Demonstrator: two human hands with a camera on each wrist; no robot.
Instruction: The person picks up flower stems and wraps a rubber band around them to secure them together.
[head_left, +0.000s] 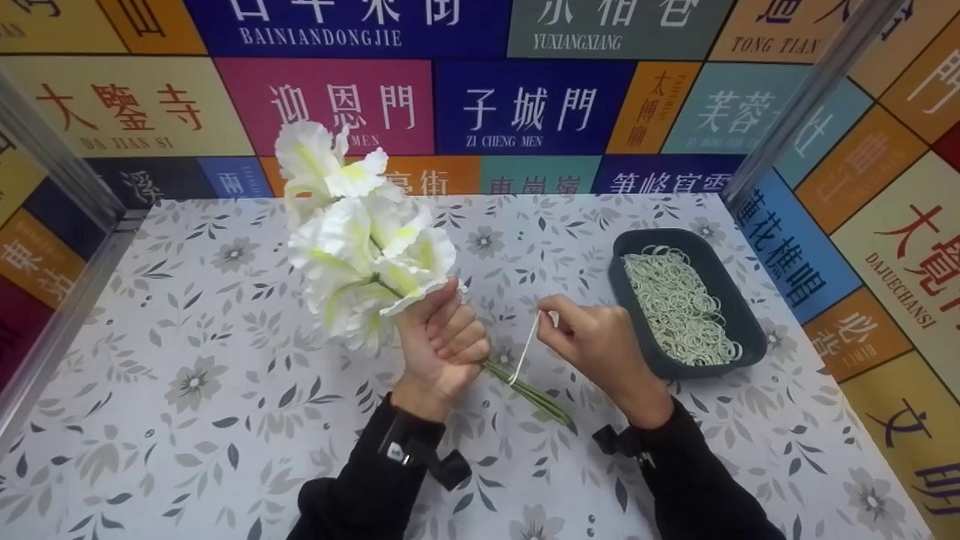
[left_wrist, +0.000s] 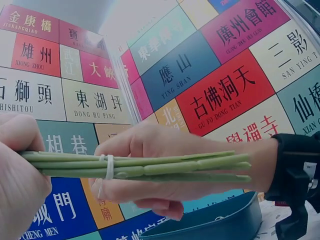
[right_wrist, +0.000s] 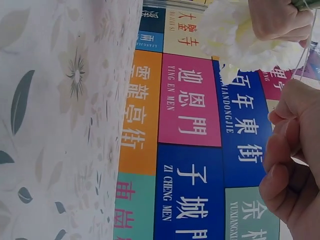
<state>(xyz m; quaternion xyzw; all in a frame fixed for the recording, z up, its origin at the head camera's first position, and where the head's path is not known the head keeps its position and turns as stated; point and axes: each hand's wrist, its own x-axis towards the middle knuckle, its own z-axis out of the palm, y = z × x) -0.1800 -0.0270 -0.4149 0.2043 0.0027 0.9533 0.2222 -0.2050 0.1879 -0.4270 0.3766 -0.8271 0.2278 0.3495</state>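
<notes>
- Toward table's [head_left: 187, 480] near edge, cut off by frame: black sleeves [head_left: 367, 480], wrist cameras [head_left: 450, 469] strapped on.
- Above mid-table: green stems [head_left: 540, 399] clenched in left hand [head_left: 446, 345], tips angled toward near right corner.
- Pinching pale rubber band [head_left: 529, 341] with right hand [head_left: 589, 341]; looped round stems, stretched tight to fingertips.
- Probably mid-wrap, binding stems. Next move likely calls for holding tension, twisting band, passing another turn over stem tips without letting stems slip.
- Can't confirm number of turns already on; stems inside fist hidden, exact pinch hard to see.
- By table's right edge: dark bin [head_left: 742, 311] of loose bands [head_left: 675, 300]; too tangled to count.
- Left of centre, reaching past far edge in head view: white flower heads [head_left: 367, 240], overlapping, count unclear.
- Beyond far edge: sign panels [head_left: 532, 105], partly covered by flower heads.
</notes>
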